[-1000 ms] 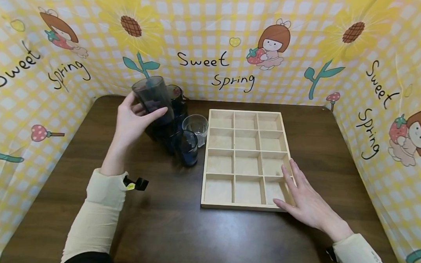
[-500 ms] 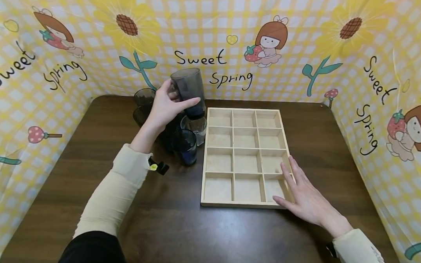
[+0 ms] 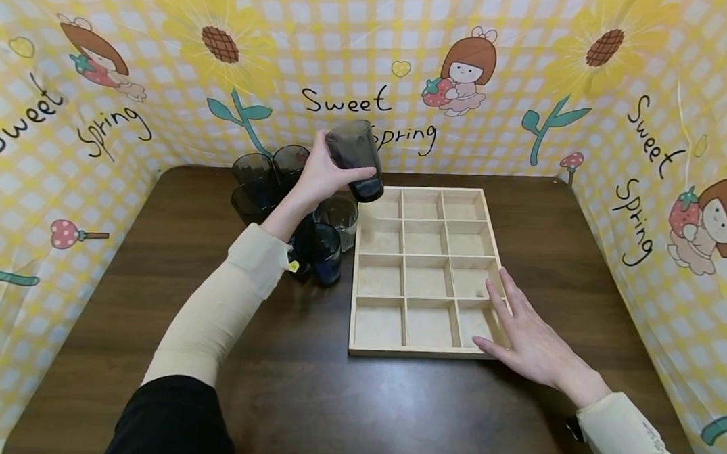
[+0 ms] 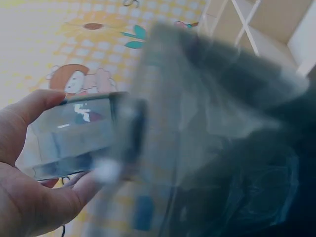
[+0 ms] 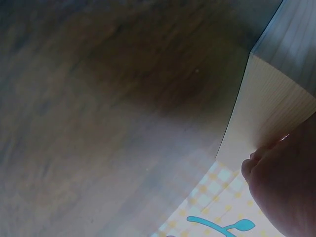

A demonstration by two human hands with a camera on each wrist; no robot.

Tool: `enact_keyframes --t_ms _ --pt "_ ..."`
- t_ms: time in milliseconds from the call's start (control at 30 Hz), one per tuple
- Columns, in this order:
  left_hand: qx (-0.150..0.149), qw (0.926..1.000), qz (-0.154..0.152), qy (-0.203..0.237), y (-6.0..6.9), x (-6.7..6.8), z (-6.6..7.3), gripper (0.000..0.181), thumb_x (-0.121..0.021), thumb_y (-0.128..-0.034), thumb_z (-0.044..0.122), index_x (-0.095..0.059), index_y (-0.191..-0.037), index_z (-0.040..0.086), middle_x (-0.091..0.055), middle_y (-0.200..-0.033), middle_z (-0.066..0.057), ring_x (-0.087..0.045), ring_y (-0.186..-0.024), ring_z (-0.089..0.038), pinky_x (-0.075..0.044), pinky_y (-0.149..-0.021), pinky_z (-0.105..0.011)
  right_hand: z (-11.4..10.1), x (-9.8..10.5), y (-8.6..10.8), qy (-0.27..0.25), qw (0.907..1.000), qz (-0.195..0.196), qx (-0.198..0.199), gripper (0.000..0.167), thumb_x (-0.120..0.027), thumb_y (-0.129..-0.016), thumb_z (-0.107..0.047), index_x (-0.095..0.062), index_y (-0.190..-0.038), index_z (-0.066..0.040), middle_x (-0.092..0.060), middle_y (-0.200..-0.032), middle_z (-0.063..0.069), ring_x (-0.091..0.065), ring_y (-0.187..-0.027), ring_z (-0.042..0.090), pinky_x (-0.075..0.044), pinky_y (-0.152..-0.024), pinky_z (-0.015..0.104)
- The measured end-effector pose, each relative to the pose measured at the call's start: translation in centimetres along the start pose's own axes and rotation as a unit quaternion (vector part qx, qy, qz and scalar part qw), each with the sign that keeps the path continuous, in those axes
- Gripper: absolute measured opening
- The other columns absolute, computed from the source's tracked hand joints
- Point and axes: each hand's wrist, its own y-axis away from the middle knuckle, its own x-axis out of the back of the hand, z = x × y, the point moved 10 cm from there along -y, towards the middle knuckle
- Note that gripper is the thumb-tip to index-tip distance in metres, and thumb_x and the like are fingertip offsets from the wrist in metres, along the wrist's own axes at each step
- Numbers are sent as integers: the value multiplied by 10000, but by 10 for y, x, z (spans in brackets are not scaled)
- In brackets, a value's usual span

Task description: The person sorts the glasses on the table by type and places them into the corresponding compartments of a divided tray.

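Note:
My left hand (image 3: 324, 176) grips a dark tinted drinking glass (image 3: 359, 160), tilted, raised above the back left corner of a wooden compartment tray (image 3: 356, 281). In the left wrist view, thumb and fingers wrap around that glass (image 4: 79, 131). Below and left of the hand stand several other glasses: a clear one (image 3: 339, 219), a dark blue one (image 3: 326, 256) and dark tinted ones (image 3: 253, 175), partly hidden by my arm. My right hand (image 3: 531, 346) rests on the tray's front right edge, its fingers straight and spread. In the right wrist view the hand (image 5: 281, 173) touches the wooden side wall (image 5: 266, 98).
The dark brown wooden table (image 3: 416, 412) lies under everything. A yellow checked cloth (image 3: 347, 37) with printed flowers and figures hangs around its back and sides. In the left wrist view, a large blurred glass (image 4: 212, 128) covers much of the foreground.
My left hand has carried the glass rightward from above the glass cluster to the tray's back left corner, uncovering tinted glasses behind. The right hand stays on the tray edge.

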Motion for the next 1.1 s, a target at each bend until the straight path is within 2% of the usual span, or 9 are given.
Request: enact_keyframes --t_ms 167,267,367,467,633,833,1100 --pt "14 9993 -359 -51 -8 -15 -3 915 -920 -903 266 -289 -1545 103 -392 -1596 -186 -536 -1354 -340 -592 -1003 -506 -1 1 -2 -6 10000 33 50 1056 -738 -1033 -512 -125 -1772 -71 38 -1853 232 -233 -1652 559 -399 -1232 713" --pt "15 9989 -396 -254 -9 -19 -7 922 -941 -880 267 -317 -1540 112 -409 -1602 -165 -523 -1358 -332 -547 -1065 -502 -1 1 -3 6 10000 18 44 1047 -728 -1038 -521 -130 -1772 -72 39 -1853 229 -243 -1649 559 -409 -1231 706" --pt "-30 9984 -296 -486 -10 -21 -12 990 -968 -851 284 -330 -1591 123 -431 -1623 -144 -485 -1443 -326 -472 -1182 -521 -1 2 -3 13 10000 0 9 1041 -719 -1042 -530 -133 -1772 -74 40 -1855 224 -249 -1647 556 -421 -1226 702" --pt "-77 9977 -172 -654 -10 -22 -19 1011 -979 -839 272 -343 -1610 115 -467 -1615 -157 -490 -1483 -352 -449 -1229 -548 -2 1 -2 2 10000 -11 -16 1035 -711 -1046 -536 -135 -1772 -75 42 -1856 217 -252 -1646 556 -427 -1222 703" --pt "-121 9948 -88 -1008 -10 -23 -26 978 -976 -842 257 -363 -1585 83 -499 -1590 -191 -527 -1441 -376 -474 -1199 -539 -3 -1 -1 20 10000 20 -13 1027 -708 -1045 -543 -147 -1772 -81 33 -1858 215 -268 -1636 570 -424 -1219 710" --pt "-367 9904 -90 -1332 -12 -26 -25 952 -973 -843 234 -383 -1567 51 -574 -1487 -215 -599 -1315 -384 -520 -1113 -533 -3 0 -1 53 10000 52 -28 1032 -716 -1042 -533 -142 -1773 -85 48 -1859 205 -267 -1637 568 -420 -1224 708" --pt "-497 9813 -316 -1833 -15 -39 -31 943 -972 -843 209 -377 -1553 26 -627 -1442 -242 -629 -1320 -402 -534 -1118 -531 -2 1 2 39 9999 77 -57 1021 -704 -1050 -538 -150 -1769 -71 46 -1859 206 -271 -1636 565 -444 -1200 711"
